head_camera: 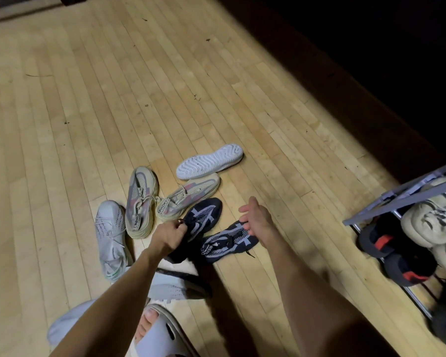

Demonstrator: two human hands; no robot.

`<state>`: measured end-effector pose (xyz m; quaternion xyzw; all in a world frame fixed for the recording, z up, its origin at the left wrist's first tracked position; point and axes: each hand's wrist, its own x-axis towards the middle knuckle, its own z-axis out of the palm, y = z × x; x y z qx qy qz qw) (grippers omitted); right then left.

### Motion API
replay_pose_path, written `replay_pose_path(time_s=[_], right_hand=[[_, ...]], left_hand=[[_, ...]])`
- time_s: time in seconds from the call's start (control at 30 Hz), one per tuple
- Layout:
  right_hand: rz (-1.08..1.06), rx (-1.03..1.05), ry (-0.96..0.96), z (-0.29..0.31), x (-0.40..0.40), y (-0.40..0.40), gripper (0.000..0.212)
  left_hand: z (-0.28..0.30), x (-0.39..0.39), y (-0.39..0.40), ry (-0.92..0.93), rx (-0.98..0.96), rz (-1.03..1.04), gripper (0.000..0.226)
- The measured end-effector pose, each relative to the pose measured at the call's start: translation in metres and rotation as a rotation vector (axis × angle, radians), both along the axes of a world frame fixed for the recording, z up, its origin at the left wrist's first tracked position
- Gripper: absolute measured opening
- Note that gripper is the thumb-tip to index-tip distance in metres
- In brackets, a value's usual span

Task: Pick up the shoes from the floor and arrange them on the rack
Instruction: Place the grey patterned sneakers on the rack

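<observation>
Several shoes lie on the wooden floor. My left hand (168,237) grips one dark navy sneaker (202,216) at its collar. My right hand (258,219) hovers open over the second navy sneaker (225,243), fingertips touching its toe. Two beige sneakers with pink patches (141,202) (188,195) lie beyond them. A white sneaker (209,161) rests sole up behind those. Another white knit sneaker (110,235) lies at the left, and one more white sneaker (169,287) sits partly hidden under my left forearm. The grey metal rack (407,193) stands at the right.
On the rack sit cream chunky shoes (430,220) and black shoes with red accents (379,238). My foot in a white slide sandal (160,331) is at the bottom. Dark area runs along the upper right beyond the floor edge.
</observation>
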<state>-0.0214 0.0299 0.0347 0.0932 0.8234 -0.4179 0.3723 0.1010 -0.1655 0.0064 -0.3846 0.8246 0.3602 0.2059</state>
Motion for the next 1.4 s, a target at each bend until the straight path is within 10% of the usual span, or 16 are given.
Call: replay_pose_path(time_s=[0.23, 0.47, 0.77, 1.13, 1.4], right_hand=[[-0.091, -0.041, -0.027, 0.037, 0.001, 0.021, 0.056], [-0.166, -0.119, -0.163, 0.094, 0.029, 0.049, 0.070], [-0.247, -0.233, 0.082, 0.185, 0.062, 0.126, 0.028], [-0.594, -0.346, 0.306, 0.223, 0.107, 0.236, 0.048], [-0.793, -0.409, 0.446, 0.246, 0.118, 0.329, 0.019]], left_hand=[[0.084, -0.039, 0.055, 0.368, 0.330, 0.361, 0.028], [0.164, -0.052, 0.128, 0.315, 0.536, 0.101, 0.018], [0.249, -0.038, 0.207, 0.470, 0.580, 0.034, 0.020], [0.290, -0.012, 0.318, 0.696, 0.597, -0.116, 0.020], [0.312, -0.010, 0.358, 0.439, 0.775, -0.249, 0.031]])
